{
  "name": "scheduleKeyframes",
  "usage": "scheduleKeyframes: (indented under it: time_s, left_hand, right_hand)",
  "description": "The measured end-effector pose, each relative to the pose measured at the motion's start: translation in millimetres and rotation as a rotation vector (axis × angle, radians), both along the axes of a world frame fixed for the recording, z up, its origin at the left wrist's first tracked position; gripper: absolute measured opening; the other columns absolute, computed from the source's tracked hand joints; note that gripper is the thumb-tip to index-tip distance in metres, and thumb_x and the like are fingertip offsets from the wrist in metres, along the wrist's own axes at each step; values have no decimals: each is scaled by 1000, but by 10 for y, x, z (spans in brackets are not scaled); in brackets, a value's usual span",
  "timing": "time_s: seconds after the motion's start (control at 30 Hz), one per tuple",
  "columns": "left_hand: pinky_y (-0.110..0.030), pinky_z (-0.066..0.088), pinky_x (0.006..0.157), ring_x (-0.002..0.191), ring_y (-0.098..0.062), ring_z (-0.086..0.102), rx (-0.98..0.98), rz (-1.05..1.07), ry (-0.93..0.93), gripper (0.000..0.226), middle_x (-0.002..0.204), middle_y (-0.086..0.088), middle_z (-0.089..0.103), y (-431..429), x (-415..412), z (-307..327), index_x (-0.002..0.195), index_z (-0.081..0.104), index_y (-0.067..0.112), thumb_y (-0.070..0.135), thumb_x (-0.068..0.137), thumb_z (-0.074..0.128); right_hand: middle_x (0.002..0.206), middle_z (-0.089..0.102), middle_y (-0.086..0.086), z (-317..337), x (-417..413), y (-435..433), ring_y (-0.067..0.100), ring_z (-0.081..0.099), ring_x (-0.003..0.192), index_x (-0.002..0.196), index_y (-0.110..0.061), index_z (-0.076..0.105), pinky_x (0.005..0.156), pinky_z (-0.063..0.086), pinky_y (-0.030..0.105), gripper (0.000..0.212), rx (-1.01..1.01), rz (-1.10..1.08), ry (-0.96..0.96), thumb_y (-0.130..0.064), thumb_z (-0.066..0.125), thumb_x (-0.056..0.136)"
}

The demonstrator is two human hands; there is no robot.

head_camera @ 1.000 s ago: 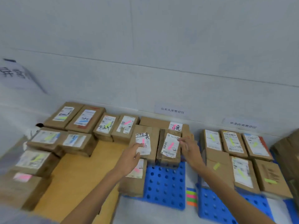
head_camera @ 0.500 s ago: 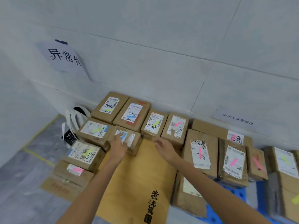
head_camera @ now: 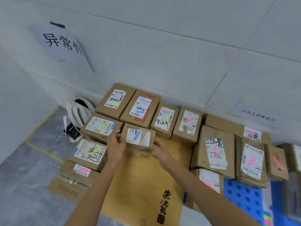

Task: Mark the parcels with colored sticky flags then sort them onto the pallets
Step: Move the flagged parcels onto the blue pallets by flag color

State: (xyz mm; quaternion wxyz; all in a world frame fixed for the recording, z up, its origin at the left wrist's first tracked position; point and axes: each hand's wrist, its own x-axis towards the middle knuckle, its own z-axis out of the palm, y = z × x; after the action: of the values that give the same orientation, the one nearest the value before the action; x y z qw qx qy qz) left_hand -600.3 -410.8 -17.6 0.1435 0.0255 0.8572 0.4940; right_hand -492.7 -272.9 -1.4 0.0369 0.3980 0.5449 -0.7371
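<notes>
Small brown cardboard parcel [head_camera: 138, 137]: box-shaped, matte, with a white shipping label and a blue sticky flag [head_camera: 136, 134] stuck across it. It sits at the back of a flat tan cardboard sheet [head_camera: 143, 185], just right of a green-flagged parcel [head_camera: 101, 127].

Left hand [head_camera: 115, 146] grips its left end, fingers curled round the edge. Right hand [head_camera: 160, 151] clasps the lower right corner, fingers curled likewise.

The parcel's lower face is smeared by blur, so I cannot tell whether it rests on the sheet or is lifted. The sheet is smooth, with black printed characters near the front.

Blue plastic pallet [head_camera: 242, 194], pierced with round holes, is mostly covered by pink-flagged parcels [head_camera: 213, 152]. A striped flag pad [head_camera: 267, 220] is cut off at the bottom edge.
</notes>
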Motion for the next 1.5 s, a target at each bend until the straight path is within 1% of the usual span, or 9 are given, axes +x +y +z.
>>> scheduleKeyframes:
  time_s: [0.17,0.33,0.43,0.7,0.77,0.87,1.1,1.23,1.5]
  left_hand:
    - [-27,48,85,95,-10,56,155,-35,-89,36,105,1,62,164,170,444,127,57,17,21,91,59]
    - [-26,49,85,98,-8,59,351,-143,-95,14,102,9,60,532,330,808,100,56,23,21,88,63]
    - [-43,50,93,109,-20,61,479,-209,-266,26,118,-4,62,847,467,901,103,49,22,27,85,67]
    - [-45,50,83,97,-26,61,476,-611,-744,84,119,-11,61,1815,1294,1017,134,30,34,24,67,80]
    - [-44,52,86,101,-25,60,407,-728,-785,100,123,-9,59,2033,1650,1031,140,30,33,34,57,85]
    - [-41,54,82,88,-21,63,368,-809,-778,85,104,-7,67,2359,2201,1076,133,43,21,40,59,82]
    - [-36,58,80,93,-25,67,434,-895,-804,55,117,-16,65,3042,4104,1119,128,52,11,38,81,64]
    - [-48,51,93,108,-35,62,405,-972,-830,66,116,-16,65,3262,5363,1123,128,49,17,47,73,72]
    - [-41,46,102,117,-10,52,216,-1240,-717,47,125,9,56,3683,6967,1231,115,51,42,61,73,61]
  right_hand:
    - [118,57,3,223,346,228,16,57,105,124,-17,49,76,53,26,33,90,-139,104,-6,50,93]
    - [111,57,-6,577,620,592,11,55,103,120,-25,53,74,50,17,30,361,-196,213,-14,53,93]
    - [108,59,-6,737,882,826,14,57,104,111,-35,56,87,52,32,30,436,-268,264,-12,54,91]
    - [113,60,-4,1157,2119,1572,8,57,104,116,-18,58,81,50,15,26,703,-476,252,-8,51,93]
    - [113,60,-2,1228,2510,1729,8,57,104,113,-21,58,80,52,17,28,697,-548,261,-4,49,93]
    - [118,57,-8,1301,3113,1905,3,54,107,120,-25,52,85,52,23,31,706,-651,262,-11,52,93]
    - [135,46,-6,1099,4748,2121,14,51,119,141,-39,24,94,49,39,69,347,-711,274,-44,63,84]
    - [132,51,-8,1104,6021,2252,12,56,115,139,-50,17,77,55,29,73,353,-676,272,-50,61,81]
    - [129,55,-6,1142,7801,2648,13,58,111,136,-45,33,90,52,44,72,317,-851,162,-60,63,72]
